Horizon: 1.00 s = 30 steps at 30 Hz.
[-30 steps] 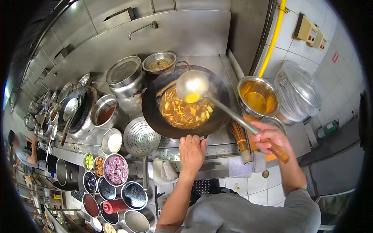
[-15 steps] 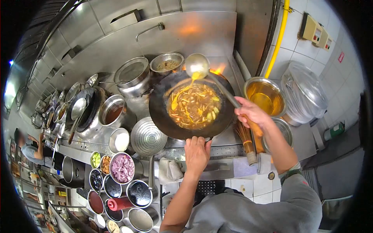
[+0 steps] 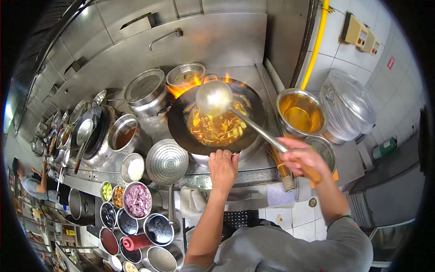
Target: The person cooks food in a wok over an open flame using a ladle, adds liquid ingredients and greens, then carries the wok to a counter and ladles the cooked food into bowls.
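My left hand (image 3: 224, 171) is closed on the near edge of a dark wok (image 3: 181, 133); whether it grips a handle or the rim is hidden. Strips of food in brown sauce (image 3: 216, 128), with yellow streaks and pale green pieces, fill the wok's middle. My right hand (image 3: 304, 156) is wrapped around the wooden handle of a long metal ladle (image 3: 258, 128). The bowl of the ladle hangs over the far part of the food, hiding some of it. Flames (image 3: 183, 89) rise behind the wok.
A perforated skimmer (image 3: 167, 158) rests left of the wok. Several bowls stand near it, one with chopped onion (image 3: 137, 200). Right of the wok are a pot of yellow oil (image 3: 301, 114) and a bamboo brush (image 3: 284, 174). Another person (image 3: 36, 183) stands far left.
The ladle has moved from the wok's far rim in over the food, and yellow liquid no longer streams from it. Flames behind the wok have grown leftward. My left hand keeps its hold.
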### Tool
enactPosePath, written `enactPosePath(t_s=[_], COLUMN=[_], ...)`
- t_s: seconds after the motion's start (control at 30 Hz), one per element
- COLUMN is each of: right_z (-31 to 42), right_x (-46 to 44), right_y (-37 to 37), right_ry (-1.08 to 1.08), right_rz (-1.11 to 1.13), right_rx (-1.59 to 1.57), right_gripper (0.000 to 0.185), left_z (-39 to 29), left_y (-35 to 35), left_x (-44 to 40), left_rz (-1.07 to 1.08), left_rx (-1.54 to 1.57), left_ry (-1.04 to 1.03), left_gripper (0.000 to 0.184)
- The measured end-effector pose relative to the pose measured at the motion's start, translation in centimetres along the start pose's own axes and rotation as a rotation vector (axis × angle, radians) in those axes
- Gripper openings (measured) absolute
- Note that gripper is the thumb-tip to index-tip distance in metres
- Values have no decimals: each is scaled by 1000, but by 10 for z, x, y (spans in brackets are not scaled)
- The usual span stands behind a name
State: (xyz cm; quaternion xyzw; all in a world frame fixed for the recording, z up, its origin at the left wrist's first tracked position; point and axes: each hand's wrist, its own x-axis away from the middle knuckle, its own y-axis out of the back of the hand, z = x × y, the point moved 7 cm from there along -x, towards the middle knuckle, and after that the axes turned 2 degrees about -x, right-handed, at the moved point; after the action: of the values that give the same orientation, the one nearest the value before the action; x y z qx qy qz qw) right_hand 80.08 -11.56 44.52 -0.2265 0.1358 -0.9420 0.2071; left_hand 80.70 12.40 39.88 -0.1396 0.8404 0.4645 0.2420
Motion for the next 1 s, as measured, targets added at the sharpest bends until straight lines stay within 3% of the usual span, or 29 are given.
enactPosePath(t_s=[0.03,0.07,0.1,0.2,0.27,0.37,0.47,0.57,0.67,0.77,0.8,0.9,1.0], right_z=[-12,-32,-35,-37,-56,-127,-139,-137,-164,-160,-142,-125,-78], right_x=[-14,-41,-51,-35,-11,-14,-16,-2,-20,-29,-17,16,74], right_y=[-6,1,-1,-4,1,8,2,-9,-10,-7,-15,24,46], right_ry=[2,80,220,222,85,267,391,313,549,106,223,280,364], right_rz=[-11,-18,-137,-180,-194,-395,-327,-377,-454,-243,-201,63,-151], right_rx=[47,371,918,747,564,963,1047,879,947,42,-249,-897,-701], right_gripper=[70,70,71,73,74,74,75,74,68,63,59,58,59], left_z=[0,2,3,4,7,10,12,14,14,15,14,4,-5], left_y=[-1,-2,-2,-1,-2,-5,-10,-10,-15,-12,-7,17,31], left_x=[-2,-2,-4,-8,-7,-11,-14,-10,-11,-3,0,16,41], left_rz=[-5,-8,-14,-17,5,45,71,66,47,-9,-8,8,52], left_rx=[2,2,-1,-16,-3,35,52,67,87,42,48,73,75], left_ry=[-5,-8,-14,-15,0,21,20,-9,-8,-61,-66,-60,-50], left_gripper=[21,21,21,20,20,20,20,20,19,19,19,17,17])
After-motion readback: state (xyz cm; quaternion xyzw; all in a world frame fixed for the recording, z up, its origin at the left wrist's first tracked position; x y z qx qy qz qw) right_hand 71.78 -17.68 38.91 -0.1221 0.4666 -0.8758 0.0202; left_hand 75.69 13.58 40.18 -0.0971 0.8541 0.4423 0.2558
